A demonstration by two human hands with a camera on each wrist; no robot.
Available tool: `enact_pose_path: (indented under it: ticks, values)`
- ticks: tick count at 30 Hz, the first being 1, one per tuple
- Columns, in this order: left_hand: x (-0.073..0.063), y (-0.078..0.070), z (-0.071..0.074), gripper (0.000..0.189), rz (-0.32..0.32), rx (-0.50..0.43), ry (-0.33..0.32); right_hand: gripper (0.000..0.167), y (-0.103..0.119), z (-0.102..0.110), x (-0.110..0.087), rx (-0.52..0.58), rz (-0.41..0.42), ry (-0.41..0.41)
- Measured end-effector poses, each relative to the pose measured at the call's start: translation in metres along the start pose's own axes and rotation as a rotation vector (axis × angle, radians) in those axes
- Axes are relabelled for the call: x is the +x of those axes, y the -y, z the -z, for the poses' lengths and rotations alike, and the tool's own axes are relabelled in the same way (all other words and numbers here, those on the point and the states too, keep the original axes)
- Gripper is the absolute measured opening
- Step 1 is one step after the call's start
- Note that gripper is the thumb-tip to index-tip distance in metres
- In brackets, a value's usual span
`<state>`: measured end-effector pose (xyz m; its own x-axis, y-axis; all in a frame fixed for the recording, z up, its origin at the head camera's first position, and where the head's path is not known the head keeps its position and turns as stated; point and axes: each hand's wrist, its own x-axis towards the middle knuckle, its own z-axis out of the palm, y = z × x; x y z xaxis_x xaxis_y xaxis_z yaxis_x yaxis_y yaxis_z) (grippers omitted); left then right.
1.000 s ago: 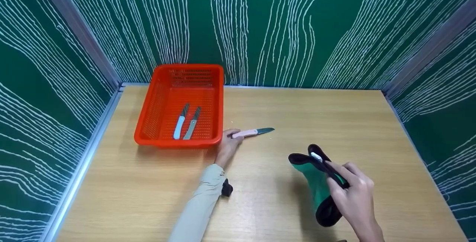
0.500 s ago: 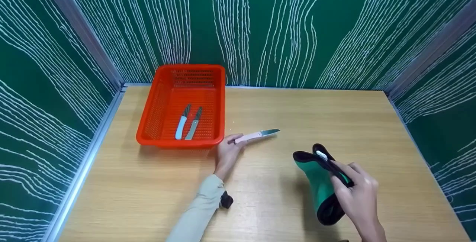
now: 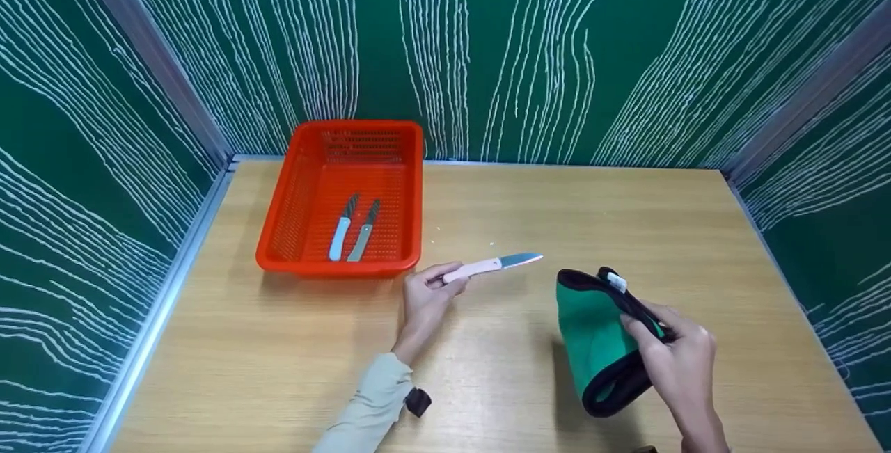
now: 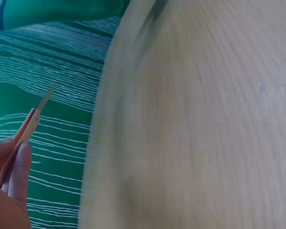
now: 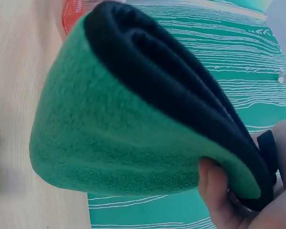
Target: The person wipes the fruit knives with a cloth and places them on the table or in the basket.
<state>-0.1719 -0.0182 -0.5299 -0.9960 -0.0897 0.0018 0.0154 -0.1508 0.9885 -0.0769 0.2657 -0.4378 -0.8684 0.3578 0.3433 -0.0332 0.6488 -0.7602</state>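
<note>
My left hand [image 3: 426, 303] pinches the pink handle of a small folding knife [image 3: 480, 268], its blade out and pointing right, above the table. In the left wrist view the knife [image 4: 26, 129] shows edge-on between thumb and fingers. My right hand [image 3: 679, 359] grips a folded green cloth [image 3: 592, 328] with black edging and a white tag. The right wrist view shows the cloth [image 5: 109, 129] bulging in a fold, with a fingertip pressed against it. A gap separates the blade tip from the cloth.
A red plastic basket [image 3: 418, 230] stands at the back left, holding a knife with a light blue handle [image 3: 339, 239] and one with a grey-green handle [image 3: 360, 241]. Tiny white specks lie on the wooden table [image 3: 529, 209]. Green walls with white lines enclose it.
The left hand has lifted the knife off the table and brought it nearer and to the right, toward the cloth. The right hand has turned the cloth slightly, showing more of its green side.
</note>
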Motion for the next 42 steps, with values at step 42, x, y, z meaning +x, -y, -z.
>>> enact_pose_path:
  ticks: [42]
  values:
    - [-0.101,-0.080,0.005,0.026,-0.578,-0.013,0.066,0.037,0.052,-0.052,-0.032,0.063,0.677,0.202]
